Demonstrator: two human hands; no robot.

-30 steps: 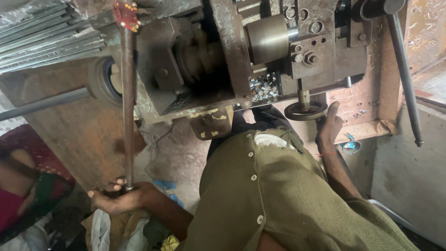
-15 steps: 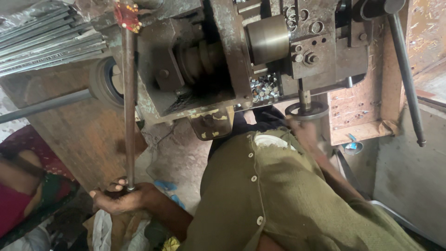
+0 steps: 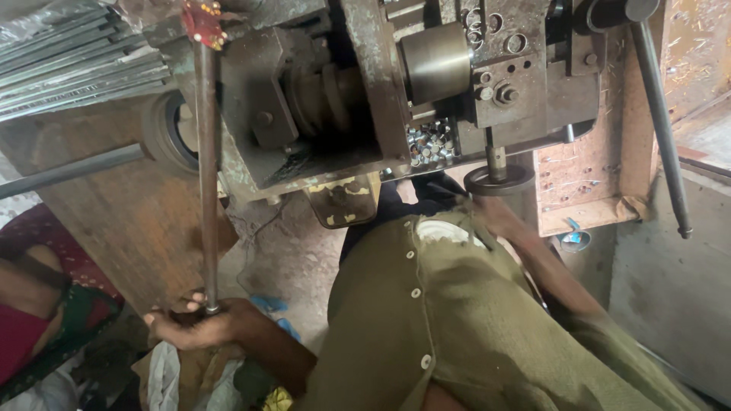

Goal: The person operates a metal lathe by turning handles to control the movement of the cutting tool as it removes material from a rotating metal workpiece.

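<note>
Near left: the left hand (image 3: pixel 199 326) is wrapped around the lower end of a long steel lever rod (image 3: pixel 205 175). The grip is pressed together on the rod, fingers curled over its tip, thumb side up. The rod runs almost straight from the hand to a red fitting (image 3: pixel 201 21) at the top of the machine (image 3: pixel 396 91).

Near centre: an olive buttoned shirt (image 3: pixel 457 327) fills the lower view.

Right: the right forearm is stretched toward a round dark handwheel (image 3: pixel 499 180) on a short vertical spindle under the machine head. The right hand (image 3: pixel 495 217) is seen just below the wheel, partly hidden by it; whether that grip is spread or pressed together cannot be told.

Judgement on technique: the rod is best held at its very end, as here, for the most leverage, and pulled in line with its pivot, not sideways. The hand at the wheel is best kept below the tooling and away from the small loose metal parts (image 3: pixel 428 141) heaped in the machine's opening.

Far left: a bundle of grey metal strips (image 3: pixel 76 53) is stacked.
</note>
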